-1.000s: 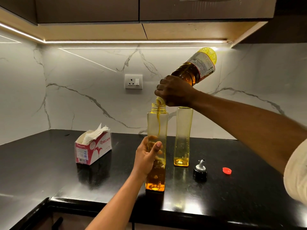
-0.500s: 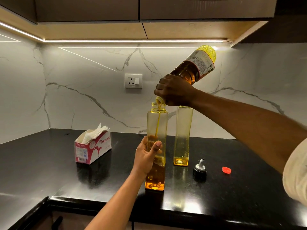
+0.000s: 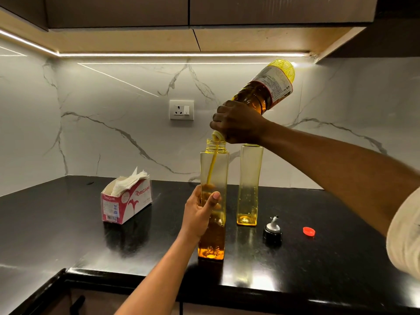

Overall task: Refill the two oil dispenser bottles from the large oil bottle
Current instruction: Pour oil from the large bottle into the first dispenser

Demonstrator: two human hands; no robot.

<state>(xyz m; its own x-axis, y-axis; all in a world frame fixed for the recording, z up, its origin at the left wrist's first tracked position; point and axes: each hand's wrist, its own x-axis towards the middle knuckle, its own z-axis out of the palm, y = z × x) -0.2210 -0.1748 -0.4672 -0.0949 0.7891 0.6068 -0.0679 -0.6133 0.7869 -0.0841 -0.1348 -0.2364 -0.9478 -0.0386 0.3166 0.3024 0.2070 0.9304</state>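
Right hand (image 3: 238, 123), centre frame, is wrapped tight round the neck of the big bottle (image 3: 270, 87), which is tipped steeply, base up toward the upper right, mouth right over the front dispenser (image 3: 213, 169). A thin stream of oil (image 3: 212, 164) runs down inside it, and the level is frothing just above the thumb of the left hand (image 3: 200, 212). That left hand is clasped round the front dispenser's middle, fingers behind, thumb across the front, with the dispenser standing upright on the black worktop (image 3: 56, 223) near its front edge. Just behind and to the right stands the back dispenser (image 3: 248, 185), upright, with only a shallow layer of oil at its foot; its top is hidden behind the right hand. Lower right, a black pourer (image 3: 272, 230) sits on the worktop, and a red cap (image 3: 308, 231) lies further right, well apart from it. Over on the left, there's a tissue box (image 3: 127, 201). A socket (image 3: 181, 109) is on the marble wall.
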